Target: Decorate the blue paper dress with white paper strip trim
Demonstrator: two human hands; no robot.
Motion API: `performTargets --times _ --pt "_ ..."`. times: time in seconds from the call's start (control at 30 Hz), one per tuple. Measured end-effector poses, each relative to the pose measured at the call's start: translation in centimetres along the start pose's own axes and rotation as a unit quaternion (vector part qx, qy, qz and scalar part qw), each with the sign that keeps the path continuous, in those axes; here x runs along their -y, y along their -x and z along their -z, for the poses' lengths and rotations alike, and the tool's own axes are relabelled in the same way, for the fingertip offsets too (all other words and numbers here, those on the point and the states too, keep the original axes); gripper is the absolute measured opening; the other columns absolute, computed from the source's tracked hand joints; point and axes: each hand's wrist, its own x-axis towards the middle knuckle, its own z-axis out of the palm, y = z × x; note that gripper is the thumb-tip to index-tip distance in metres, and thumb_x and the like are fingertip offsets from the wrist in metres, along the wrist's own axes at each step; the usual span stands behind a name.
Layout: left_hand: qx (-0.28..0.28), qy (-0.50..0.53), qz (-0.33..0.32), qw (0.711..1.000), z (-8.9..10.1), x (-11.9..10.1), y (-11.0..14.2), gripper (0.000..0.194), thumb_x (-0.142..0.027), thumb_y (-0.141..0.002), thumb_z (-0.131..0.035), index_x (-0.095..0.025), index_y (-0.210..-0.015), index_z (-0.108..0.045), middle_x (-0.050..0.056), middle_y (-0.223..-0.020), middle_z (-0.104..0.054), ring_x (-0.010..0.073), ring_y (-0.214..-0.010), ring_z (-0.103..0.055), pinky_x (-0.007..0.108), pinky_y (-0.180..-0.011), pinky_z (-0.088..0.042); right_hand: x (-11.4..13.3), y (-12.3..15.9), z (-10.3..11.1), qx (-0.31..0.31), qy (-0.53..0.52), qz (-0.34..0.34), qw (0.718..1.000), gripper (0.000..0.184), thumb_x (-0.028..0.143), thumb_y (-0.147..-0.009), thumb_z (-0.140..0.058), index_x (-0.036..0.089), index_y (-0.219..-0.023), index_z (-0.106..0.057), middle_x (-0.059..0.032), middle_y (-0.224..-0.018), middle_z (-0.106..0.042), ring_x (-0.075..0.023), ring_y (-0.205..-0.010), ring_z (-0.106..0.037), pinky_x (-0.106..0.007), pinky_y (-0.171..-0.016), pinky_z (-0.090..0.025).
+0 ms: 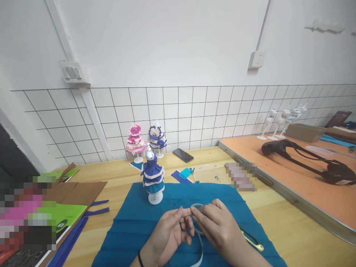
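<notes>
My left hand point(174, 230) is palm up, its thumb pressed to the index finger and the other fingers loosely curled. At its fingertip, my right hand point(219, 226) pinches a narrow white ribbon point(200, 250). The ribbon loops up behind the right fingers, then trails down onto a teal cloth point(122, 226). What lies between the left thumb and index finger is hidden. Beyond the hands, a small dress form point(152, 172) in a blue, white and teal tiered dress stands upright on the cloth. A yellow-and-black cutting tool point(254, 241) lies partly behind my right wrist.
Two decorated dress forms, pink point(135, 141) and blue-and-cream point(157, 137), stand near the wall. A phone point(183, 155) and folded fabric pieces point(185, 173) lie behind the cloth. Blue strips point(69, 241) are at left. A black headset-like strap point(303, 159) rests on the orange table.
</notes>
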Motion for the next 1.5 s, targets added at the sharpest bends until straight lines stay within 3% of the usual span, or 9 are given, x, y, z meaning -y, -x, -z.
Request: performTargets --times 0.17,0.33,0.97,1.1,1.27,1.4,1.5 --pt "0.014 -0.004 0.008 1.000 0.1 0.5 -0.1 0.039 -0.040 -0.084 -0.043 -0.007 -0.073 -0.061 0.006 -0.064 -0.052 0.0132 -0.057 -0.053 0.021 -0.045 -0.040 -0.1 -0.4 0.0 0.027 0.016 -0.002 1.000 0.023 0.015 -0.090 -0.039 0.013 -0.103 -0.058 -0.0037 -0.068 -0.058 -0.0132 -0.057 -0.048 -0.030 -0.056 -0.027" --pt "0.012 -0.019 0.011 1.000 0.0 0.1 0.0 0.043 -0.041 -0.084 -0.042 -0.004 -0.078 -0.062 0.006 -0.065 -0.051 0.0122 -0.057 -0.052 0.020 -0.045 -0.040 -0.2 -0.6 0.2 0.001 0.028 -0.009 1.000 0.023 0.015 -0.090 -0.039 0.012 -0.096 -0.060 -0.0031 -0.064 -0.057 -0.0129 -0.056 -0.046 -0.030 -0.055 -0.027" --pt "0.014 -0.008 0.016 1.000 0.2 0.6 -0.2 0.045 -0.046 -0.084 -0.041 -0.007 -0.074 -0.061 0.007 -0.065 -0.052 0.0120 -0.056 -0.052 0.020 -0.044 -0.040 -0.4 -0.3 0.0 0.040 0.010 0.013 0.999 0.021 0.016 -0.090 -0.040 0.014 -0.099 -0.060 -0.0018 -0.065 -0.057 -0.0121 -0.056 -0.049 -0.030 -0.055 -0.030" --pt "0.013 -0.023 0.024 0.999 0.0 0.5 0.0 0.046 -0.047 -0.083 -0.041 -0.007 -0.073 -0.061 0.006 -0.064 -0.052 0.0100 -0.051 -0.050 0.019 -0.043 -0.039 -0.3 -0.4 -0.1 0.018 -0.074 -0.078 0.994 0.021 0.018 -0.090 -0.040 0.018 -0.093 -0.061 -0.0038 -0.071 -0.061 -0.0130 -0.060 -0.053 -0.029 -0.057 -0.033" --pt "0.008 -0.108 0.015 0.994 -0.3 0.0 0.2 0.041 -0.044 -0.079 -0.051 -0.006 -0.083 -0.065 0.004 -0.061 -0.053 0.0094 -0.049 -0.050 0.019 -0.043 -0.038 -0.6 -0.3 -0.5 0.055 -0.257 -0.235 0.936 0.026 0.028 -0.089 -0.043 0.019 -0.074 -0.061 -0.0012 -0.066 -0.059 -0.0133 -0.062 -0.056 -0.024 -0.056 -0.042" --pt "-0.012 -0.192 0.012 0.981 -0.2 -0.1 0.1 0.042 -0.045 -0.077 -0.053 -0.007 -0.091 -0.066 0.004 -0.058 -0.055 0.0091 -0.046 -0.049 0.020 -0.042 -0.037 -0.7 -0.5 -0.4 0.046 -0.256 -0.275 0.926 0.029 0.031 -0.089 -0.041 0.019 -0.067 -0.054 -0.0007 -0.064 -0.056 -0.0139 -0.062 -0.054 -0.024 -0.057 -0.043" --pt "-0.059 -0.284 -0.044 0.956 -0.4 -0.7 0.3 0.039 -0.045 -0.077 -0.053 -0.009 -0.080 -0.069 0.002 -0.051 -0.053 0.0082 -0.039 -0.044 0.020 -0.038 -0.033 -0.7 -0.7 0.1 0.036 -0.230 -0.286 0.930 0.032 0.032 -0.091 -0.037 0.020 -0.063 -0.045 0.0012 -0.062 -0.050 -0.0126 -0.058 -0.049 -0.023 -0.054 -0.042"
